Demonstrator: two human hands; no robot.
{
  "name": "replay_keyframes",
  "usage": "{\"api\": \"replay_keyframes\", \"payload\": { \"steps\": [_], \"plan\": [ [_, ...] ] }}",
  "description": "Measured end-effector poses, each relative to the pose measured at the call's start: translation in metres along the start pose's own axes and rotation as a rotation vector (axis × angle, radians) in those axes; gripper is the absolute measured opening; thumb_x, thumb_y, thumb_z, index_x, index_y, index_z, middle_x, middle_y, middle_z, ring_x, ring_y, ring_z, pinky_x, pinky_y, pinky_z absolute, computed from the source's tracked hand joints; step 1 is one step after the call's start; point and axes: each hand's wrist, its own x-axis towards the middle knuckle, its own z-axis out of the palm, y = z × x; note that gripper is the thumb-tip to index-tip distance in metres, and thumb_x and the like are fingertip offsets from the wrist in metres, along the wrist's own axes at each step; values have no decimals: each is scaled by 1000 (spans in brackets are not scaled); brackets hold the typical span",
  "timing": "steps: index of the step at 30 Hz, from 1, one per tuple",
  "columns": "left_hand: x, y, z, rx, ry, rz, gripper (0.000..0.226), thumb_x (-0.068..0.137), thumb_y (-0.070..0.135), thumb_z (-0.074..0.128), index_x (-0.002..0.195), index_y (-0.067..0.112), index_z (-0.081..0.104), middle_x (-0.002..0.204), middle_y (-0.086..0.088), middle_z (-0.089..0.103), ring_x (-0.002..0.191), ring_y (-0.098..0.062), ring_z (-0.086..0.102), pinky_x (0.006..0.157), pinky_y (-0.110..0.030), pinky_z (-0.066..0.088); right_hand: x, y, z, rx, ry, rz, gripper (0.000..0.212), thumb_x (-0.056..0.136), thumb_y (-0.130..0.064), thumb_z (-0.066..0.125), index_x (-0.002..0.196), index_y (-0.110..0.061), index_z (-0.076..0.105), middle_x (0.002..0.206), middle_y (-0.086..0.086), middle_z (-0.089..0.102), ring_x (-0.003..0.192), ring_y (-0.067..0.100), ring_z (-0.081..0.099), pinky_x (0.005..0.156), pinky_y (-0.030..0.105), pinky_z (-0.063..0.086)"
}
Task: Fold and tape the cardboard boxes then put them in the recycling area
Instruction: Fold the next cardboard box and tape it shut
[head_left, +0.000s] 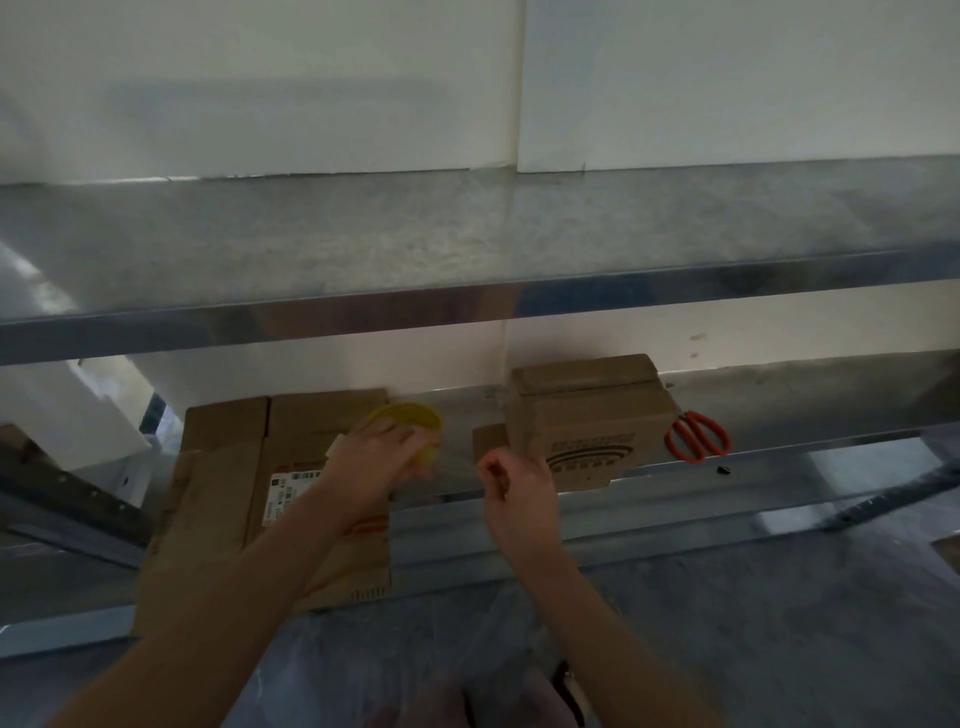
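A flattened cardboard box (228, 483) lies on the lower metal shelf at the left, hanging over its front edge. My left hand (379, 457) grips a yellow tape roll (410, 418) above that cardboard. My right hand (514, 483) hovers a little to the right with thumb and fingers pinched together, seemingly on the clear tape's end, though the strip is too faint to make out. A folded-up cardboard box (587, 415) with printed stripes stands on the shelf just behind my right hand.
Orange-handled scissors (698, 435) lie on the lower shelf (779, 405) right of the standing box. An upper steel shelf (467, 244) spans the view above, against a white wall. White objects sit at far left. Grey floor lies below.
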Motion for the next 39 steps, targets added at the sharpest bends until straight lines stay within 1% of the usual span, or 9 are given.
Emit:
{"api": "replay_keyframes", "payload": {
  "steps": [3, 6, 9, 14, 17, 21, 30, 36, 39],
  "plan": [
    [-9, -10, 7, -38, -23, 80, 47, 68, 24, 86, 112, 19, 70, 97, -1, 71, 91, -23, 68, 73, -32, 55, -6, 7, 9, 9, -33, 81, 12, 89, -7, 61, 86, -18, 65, 81, -8, 62, 86, 17, 50, 70, 24, 35],
    [-15, -21, 19, -129, -94, 19, 51, 79, 18, 76, 128, 18, 61, 103, -3, 68, 98, -23, 62, 78, -32, 48, -6, 12, 19, 50, -31, 121, 11, 90, -10, 63, 86, -19, 65, 80, -10, 60, 88, 17, 53, 71, 24, 40],
    [-12, -33, 35, -233, -204, -166, 53, 89, 30, 64, 140, 28, 49, 120, -1, 63, 115, -23, 52, 92, -34, 40, -4, 18, 34, 64, -67, 129, 9, 91, -11, 63, 85, -18, 64, 81, -4, 64, 87, 19, 56, 71, 24, 41],
    [-2, -52, 60, -51, -354, -221, 53, 86, 51, 59, 136, 43, 46, 132, 14, 56, 130, -14, 39, 103, -33, 22, -7, 32, 67, 83, -134, 329, 7, 94, -20, 62, 90, -18, 68, 91, 2, 68, 91, 19, 59, 74, 21, 38],
    [-4, -52, 79, 4, -405, -226, 49, 85, 51, 59, 132, 42, 48, 125, 15, 58, 124, -14, 43, 99, -33, 24, -6, 42, 81, 94, -130, 427, 9, 92, -21, 66, 91, -14, 72, 92, 3, 73, 90, 20, 65, 77, 23, 43],
    [-5, -46, 100, -75, -367, -304, 47, 85, 48, 60, 129, 40, 47, 125, 16, 57, 118, -13, 45, 97, -32, 27, -3, 54, 90, 61, -126, 547, 14, 91, -25, 68, 96, -14, 74, 95, 1, 74, 88, 13, 66, 65, 6, 33],
    [-4, -43, 114, -168, -281, -290, 50, 87, 41, 62, 133, 28, 48, 135, 7, 49, 122, -18, 44, 102, -36, 29, 1, 67, 92, 72, -137, 538, 11, 91, -25, 67, 97, -19, 75, 94, -3, 73, 92, 14, 66, 82, 25, 50],
    [-7, -33, 102, -103, -255, -274, 58, 78, 34, 74, 130, 19, 55, 131, -2, 56, 119, -27, 52, 97, -44, 41, -3, 69, 86, -12, -277, 518, 32, 94, -33, 62, 121, -17, 67, 117, -1, 68, 108, 14, 61, 91, 22, 43],
    [-8, -25, 96, -79, -285, -292, 56, 87, 40, 62, 137, 19, 48, 139, -1, 50, 126, -26, 45, 101, -42, 36, -4, 67, 78, -5, -381, 549, 53, 95, -38, 60, 140, -12, 51, 135, 2, 59, 123, 16, 54, 102, 24, 40]
  ]
}}
